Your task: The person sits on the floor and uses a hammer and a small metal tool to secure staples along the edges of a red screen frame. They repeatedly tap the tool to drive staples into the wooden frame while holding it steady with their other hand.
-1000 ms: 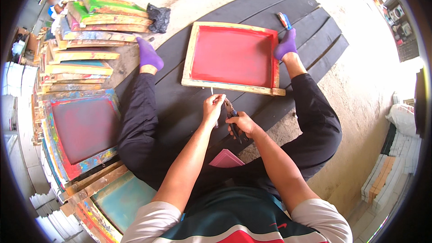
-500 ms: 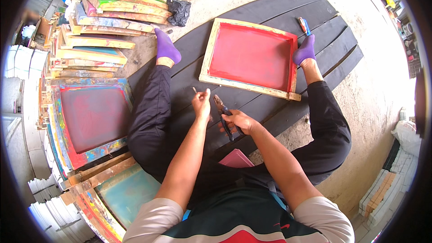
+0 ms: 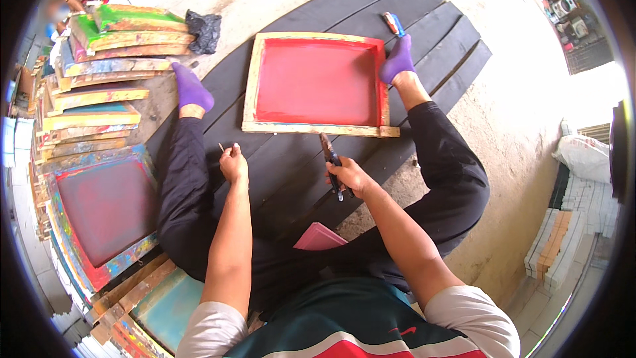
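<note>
A wooden screen-printing frame (image 3: 250, 86) with a red mesh (image 3: 318, 83) lies on dark planks between my feet. My right hand (image 3: 351, 176) is closed round the handles of black-handled pliers (image 3: 328, 149). The rusty-looking jaws point away from me, close to the frame's near edge; whether they touch it, I cannot tell. Left of the pliers, my left hand (image 3: 235, 164) pinches a small thin piece (image 3: 221, 148) that sticks up past the fingers. It is too small to name surely. Both hands hover over the planks on the near side of the frame.
Used, paint-stained frames (image 3: 103, 219) are stacked along my left side. A black plastic bag (image 3: 203, 31) lies beyond them. A small blue, white and red object (image 3: 393, 24) rests by my right foot. Pink sheets (image 3: 319, 237) lie near my lap. White stacks (image 3: 580, 192) stand at right.
My hands have moved apart: the left has gone leftward with the thin piece, and the pliers are nearer the frame's near edge. The whole view has shifted too.
</note>
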Demonstrator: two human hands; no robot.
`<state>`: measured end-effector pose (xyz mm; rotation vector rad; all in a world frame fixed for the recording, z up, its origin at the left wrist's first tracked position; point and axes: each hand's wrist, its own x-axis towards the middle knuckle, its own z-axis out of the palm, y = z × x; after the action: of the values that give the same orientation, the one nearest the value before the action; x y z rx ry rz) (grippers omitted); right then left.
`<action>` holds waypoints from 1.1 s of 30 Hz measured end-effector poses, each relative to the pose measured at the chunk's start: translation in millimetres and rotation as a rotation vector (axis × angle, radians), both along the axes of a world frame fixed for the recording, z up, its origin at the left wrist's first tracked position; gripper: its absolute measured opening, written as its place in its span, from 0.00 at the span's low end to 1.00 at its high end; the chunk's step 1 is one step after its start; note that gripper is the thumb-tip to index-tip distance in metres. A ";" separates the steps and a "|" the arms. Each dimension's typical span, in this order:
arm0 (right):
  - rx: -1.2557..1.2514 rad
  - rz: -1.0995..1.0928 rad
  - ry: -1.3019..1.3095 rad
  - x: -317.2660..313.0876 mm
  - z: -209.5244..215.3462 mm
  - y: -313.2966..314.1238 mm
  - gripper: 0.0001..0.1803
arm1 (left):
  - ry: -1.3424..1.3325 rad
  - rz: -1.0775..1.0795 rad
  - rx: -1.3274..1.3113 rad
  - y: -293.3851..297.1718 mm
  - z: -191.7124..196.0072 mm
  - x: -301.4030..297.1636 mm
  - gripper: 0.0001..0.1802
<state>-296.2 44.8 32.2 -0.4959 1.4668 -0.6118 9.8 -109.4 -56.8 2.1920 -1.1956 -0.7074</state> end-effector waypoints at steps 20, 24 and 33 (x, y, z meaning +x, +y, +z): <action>0.126 -0.225 0.148 -80.1 6.5 22.4 0.16 | 0.135 -0.356 0.015 83.7 20.1 -124.3 0.16; 0.200 -0.214 0.164 -81.5 17.7 13.3 0.17 | 0.142 -0.363 -0.002 86.2 14.5 -123.7 0.16; 0.269 -0.135 0.531 -61.9 9.9 13.4 0.19 | 0.141 -0.398 0.029 91.9 19.8 -133.2 0.16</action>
<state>-358.1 58.1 42.1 -0.3628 2.0665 -0.3905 -123.4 -17.5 -36.9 1.9050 -1.5722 -1.0260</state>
